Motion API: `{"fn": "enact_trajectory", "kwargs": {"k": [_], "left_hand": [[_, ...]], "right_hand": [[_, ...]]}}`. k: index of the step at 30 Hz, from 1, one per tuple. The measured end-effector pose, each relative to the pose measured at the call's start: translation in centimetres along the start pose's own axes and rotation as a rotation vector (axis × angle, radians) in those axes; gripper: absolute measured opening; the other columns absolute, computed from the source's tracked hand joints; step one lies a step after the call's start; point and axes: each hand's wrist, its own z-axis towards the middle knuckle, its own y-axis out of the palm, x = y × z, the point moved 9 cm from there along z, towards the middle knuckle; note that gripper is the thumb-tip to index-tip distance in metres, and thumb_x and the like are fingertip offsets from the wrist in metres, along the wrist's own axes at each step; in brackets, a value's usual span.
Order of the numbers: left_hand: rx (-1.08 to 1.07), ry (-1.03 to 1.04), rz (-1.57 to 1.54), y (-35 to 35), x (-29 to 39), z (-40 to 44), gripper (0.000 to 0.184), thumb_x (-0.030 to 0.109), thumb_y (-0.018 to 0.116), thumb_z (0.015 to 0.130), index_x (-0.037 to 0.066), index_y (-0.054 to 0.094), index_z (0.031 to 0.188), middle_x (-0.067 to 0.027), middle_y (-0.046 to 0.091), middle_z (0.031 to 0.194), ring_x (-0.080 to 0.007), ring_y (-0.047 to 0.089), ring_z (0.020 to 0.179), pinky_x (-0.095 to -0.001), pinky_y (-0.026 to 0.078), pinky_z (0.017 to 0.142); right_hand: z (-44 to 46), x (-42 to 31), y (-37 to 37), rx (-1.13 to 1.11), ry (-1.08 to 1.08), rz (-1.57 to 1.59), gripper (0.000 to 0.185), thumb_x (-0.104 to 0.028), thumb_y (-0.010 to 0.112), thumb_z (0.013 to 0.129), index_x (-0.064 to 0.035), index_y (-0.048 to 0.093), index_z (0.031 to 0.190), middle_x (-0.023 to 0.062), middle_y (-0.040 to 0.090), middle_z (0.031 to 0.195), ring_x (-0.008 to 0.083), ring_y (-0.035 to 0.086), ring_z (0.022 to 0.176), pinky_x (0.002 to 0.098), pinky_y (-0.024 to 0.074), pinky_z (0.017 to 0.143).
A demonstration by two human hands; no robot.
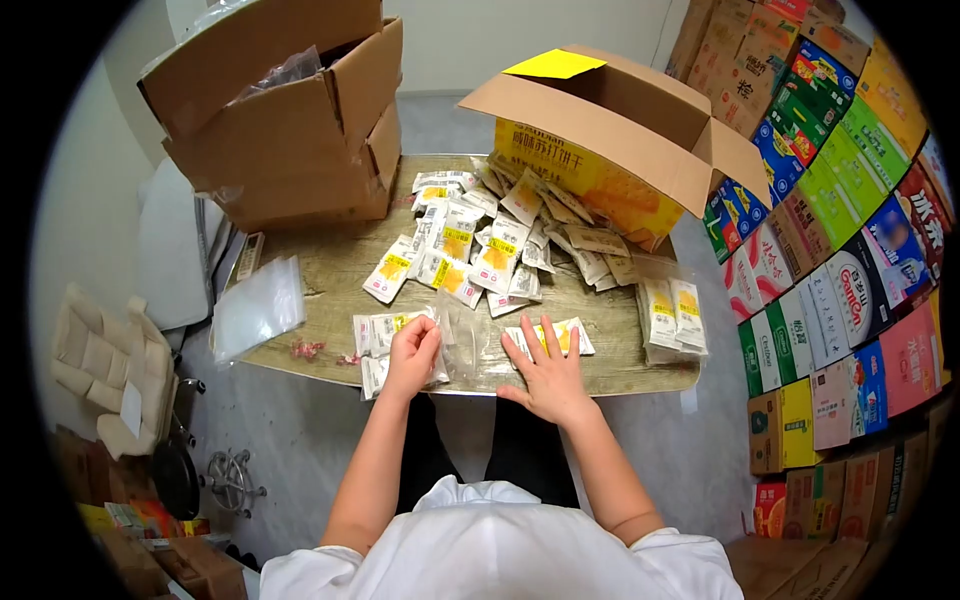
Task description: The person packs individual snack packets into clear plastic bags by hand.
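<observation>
My left hand (410, 357) is closed in a pinch at a clear plastic bag (462, 342) by the table's near edge. White cracker packets (377, 330) with yellow labels lie beside and under that hand, apparently inside the bag. My right hand (550, 372) is spread flat, its fingers resting over another white packet (574, 336). Just beyond both hands is a loose heap of similar packets (455, 240). At the right end of the table stands a clear bag filled with packets (672, 312).
A yellow printed carton (590, 180) stands with its flaps up behind the heap. Brown cardboard boxes (285, 150) are stacked at the back left, near flat clear bags (260, 308). Colourful cartons (830, 280) line the right side; a beige chair (110, 360) is at left.
</observation>
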Motion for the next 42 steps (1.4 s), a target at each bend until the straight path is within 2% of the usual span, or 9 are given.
{"fn": "enact_trajectory", "kwargs": {"k": [8,11,15,22,24,29,32,36,42], "left_hand": [[-0.044,-0.033,0.035,0.0,0.0,0.3,0.016,0.012,0.053,0.092,0.007,0.051,0.078,0.0057,0.044,0.061,-0.0025,0.040,0.054,-0.0199,0.032,0.048],[-0.038,-0.021,0.067,-0.2,0.3,0.2,0.015,0.012,0.054,0.092,0.006,0.051,0.078,0.0056,0.046,0.064,-0.0030,0.041,0.057,-0.0206,0.033,0.050],[-0.100,-0.046,-0.052,0.5,0.3,0.5,0.016,0.013,0.053,0.093,0.007,0.050,0.079,0.0057,0.046,0.065,-0.0021,0.041,0.055,-0.0192,0.034,0.049],[-0.155,-0.117,-0.100,0.4,-0.7,0.8,0.017,0.015,0.051,0.094,0.008,0.048,0.079,0.0052,0.044,0.063,-0.0028,0.039,0.051,-0.0190,0.034,0.046],[-0.164,-0.124,-0.111,0.4,-0.8,0.8,0.017,0.015,0.051,0.095,0.008,0.048,0.079,0.0050,0.044,0.063,-0.0031,0.039,0.051,-0.0194,0.035,0.046],[-0.189,-0.132,-0.111,0.6,-0.5,0.8,0.018,0.015,0.051,0.095,0.008,0.048,0.078,0.0040,0.044,0.062,-0.0040,0.039,0.051,-0.0203,0.035,0.047],[-0.193,-0.151,-0.106,0.5,-0.7,0.8,0.018,0.014,0.051,0.095,0.008,0.048,0.078,0.0038,0.044,0.062,-0.0042,0.039,0.051,-0.0203,0.035,0.047],[-0.180,-0.158,-0.108,0.5,-0.7,0.8,0.018,0.015,0.051,0.095,0.008,0.048,0.078,0.0038,0.044,0.062,-0.0041,0.039,0.051,-0.0201,0.035,0.047],[-0.187,-0.151,-0.058,0.6,-0.7,0.8,0.019,0.016,0.051,0.095,0.008,0.048,0.077,0.0043,0.043,0.061,-0.0037,0.039,0.051,-0.0200,0.034,0.046]], "right_hand": [[0.7,0.4,-0.3,-0.047,0.091,0.171,0.072,-0.052,0.056,0.085,-0.0090,0.039,0.139,0.0187,0.026,0.149,0.0369,0.017,0.141,0.0618,0.0057,0.109],[0.8,-0.5,-2.8,0.090,0.090,0.279,0.059,-0.035,0.064,0.084,-0.0037,0.048,0.131,0.0197,0.031,0.146,0.0367,0.020,0.140,0.0584,0.0087,0.110],[1.0,-1.9,-4.7,0.193,0.034,0.369,0.049,-0.026,0.067,0.082,-0.0036,0.054,0.124,0.0171,0.040,0.140,0.0361,0.026,0.137,0.0538,0.0144,0.111],[1.5,-1.5,-4.9,0.274,0.022,0.318,0.040,-0.021,0.065,0.083,-0.0033,0.056,0.118,0.0160,0.046,0.133,0.0361,0.034,0.132,0.0533,0.0189,0.110],[1.2,1.6,-4.2,0.333,0.193,0.196,0.040,-0.021,0.064,0.084,-0.0034,0.055,0.119,0.0165,0.046,0.133,0.0361,0.036,0.129,0.0514,0.0237,0.108],[0.7,6.7,-2.1,0.171,0.411,0.108,0.077,-0.038,0.078,0.068,-0.0051,0.048,0.131,0.0166,0.051,0.122,0.0340,0.048,0.111,0.0474,0.0377,0.094],[0.8,7.3,-3.0,0.115,0.450,0.167,0.078,-0.036,0.080,0.065,-0.0072,0.048,0.131,0.0167,0.052,0.116,0.0349,0.050,0.108,0.0453,0.0418,0.090],[0.7,8.6,-3.6,0.148,0.420,0.171,0.076,-0.032,0.082,0.063,-0.0079,0.051,0.128,0.0173,0.053,0.109,0.0359,0.052,0.104,0.0430,0.0446,0.086],[0.2,10.0,-2.1,-0.011,0.422,0.309,0.059,-0.021,0.084,0.058,-0.0008,0.058,0.107,0.0178,0.054,0.100,0.0341,0.055,0.090,0.0400,0.0455,0.081]]}}
